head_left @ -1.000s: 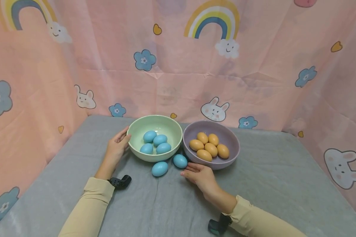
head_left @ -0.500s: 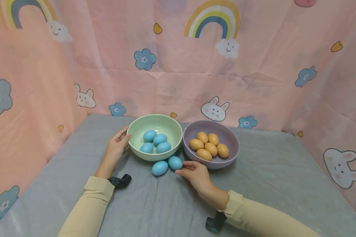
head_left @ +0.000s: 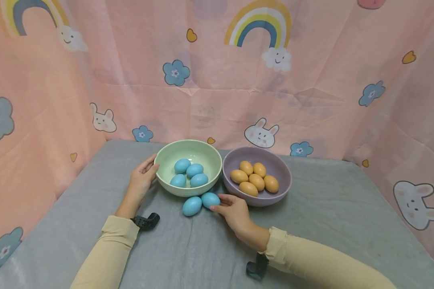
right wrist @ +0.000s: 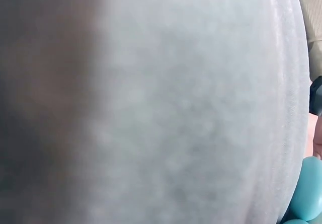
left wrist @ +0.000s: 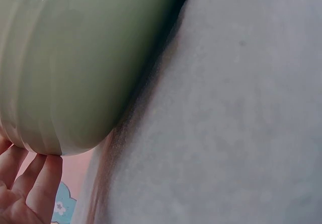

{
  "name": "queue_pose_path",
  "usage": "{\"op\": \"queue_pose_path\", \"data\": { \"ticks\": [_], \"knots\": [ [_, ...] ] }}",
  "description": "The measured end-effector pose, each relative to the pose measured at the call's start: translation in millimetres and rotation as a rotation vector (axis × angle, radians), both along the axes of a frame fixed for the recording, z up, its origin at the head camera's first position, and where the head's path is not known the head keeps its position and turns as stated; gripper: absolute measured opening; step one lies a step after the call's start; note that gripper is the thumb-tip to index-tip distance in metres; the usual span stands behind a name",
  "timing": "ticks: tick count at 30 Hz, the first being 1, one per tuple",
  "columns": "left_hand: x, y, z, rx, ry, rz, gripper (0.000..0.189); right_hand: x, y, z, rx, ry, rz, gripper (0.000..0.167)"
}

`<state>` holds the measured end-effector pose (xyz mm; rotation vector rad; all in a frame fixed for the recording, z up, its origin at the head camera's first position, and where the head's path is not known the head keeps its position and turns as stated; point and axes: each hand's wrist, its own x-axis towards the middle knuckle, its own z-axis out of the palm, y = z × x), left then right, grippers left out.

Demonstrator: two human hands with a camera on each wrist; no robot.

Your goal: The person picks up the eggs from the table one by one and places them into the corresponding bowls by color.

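A light green bowl (head_left: 211, 154) holds several blue eggs (head_left: 195, 171). My left hand (head_left: 142, 178) rests against the bowl's left side, its fairly straight fingers (left wrist: 46, 183) touching the outer wall in the left wrist view. Two more blue eggs lie on the cloth before the green bowl. My right hand (head_left: 236, 212) pinches the right one, a blue egg (head_left: 210, 200), between thumb and fingers. It touches the left blue egg (head_left: 192, 206). The right wrist view shows mostly blurred cloth, with a blue egg (right wrist: 308, 191) at its lower right edge.
A purple bowl (head_left: 283, 172) with several orange-yellow eggs (head_left: 256, 182) stands right against the green bowl. Grey cloth (head_left: 347, 216) covers the table. A pink printed curtain (head_left: 209, 112) closes off the back and both sides.
My right hand has moved left with the blue egg, bringing it against the other loose egg, which has turned and shifted slightly left. My left hand and both bowls have stayed put.
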<state>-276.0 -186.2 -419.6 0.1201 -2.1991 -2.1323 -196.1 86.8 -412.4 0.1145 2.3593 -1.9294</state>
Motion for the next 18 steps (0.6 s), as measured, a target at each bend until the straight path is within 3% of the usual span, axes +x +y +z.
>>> {"op": "queue_pose_path", "data": {
  "ticks": [11, 18],
  "knots": [
    [0.0, -0.3, 0.5, -0.017, -0.003, 0.006, 0.054, -6.9, -3.6, -2.6, 0.058, 0.006, -0.054, 0.043],
    [1.0, -0.5, 1.1, -0.009, -0.002, -0.007, 0.054, -2.0, 1.3, 6.7, 0.053, 0.005, -0.062, 0.042]
  ]
}}
